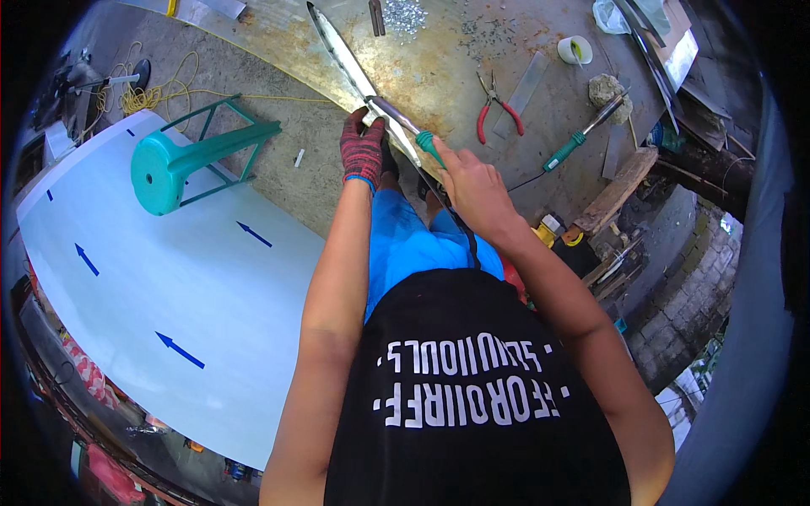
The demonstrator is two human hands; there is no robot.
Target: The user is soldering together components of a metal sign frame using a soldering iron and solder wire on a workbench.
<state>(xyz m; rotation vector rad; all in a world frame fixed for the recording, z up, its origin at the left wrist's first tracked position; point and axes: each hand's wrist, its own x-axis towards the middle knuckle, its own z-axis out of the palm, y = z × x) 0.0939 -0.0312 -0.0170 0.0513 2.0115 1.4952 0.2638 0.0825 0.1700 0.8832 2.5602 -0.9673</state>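
A long, shiny, folded sheet-metal strip slants from the far part of the worktable toward my body. My left hand, in a red and black glove, is closed around its near part, with a small pale piece at the fingertips that I cannot identify. My bare right hand grips the green handle of a soldering iron. The iron's dark, thick head lies against or just over the strip, close to the gloved fingers. Its cord hangs down toward my lap.
Red-handled pliers, a flat metal strip and a white cup lie on the rusty worktable. A second soldering iron rests on a stone. To the left, a green stool lies tipped over a white sheet.
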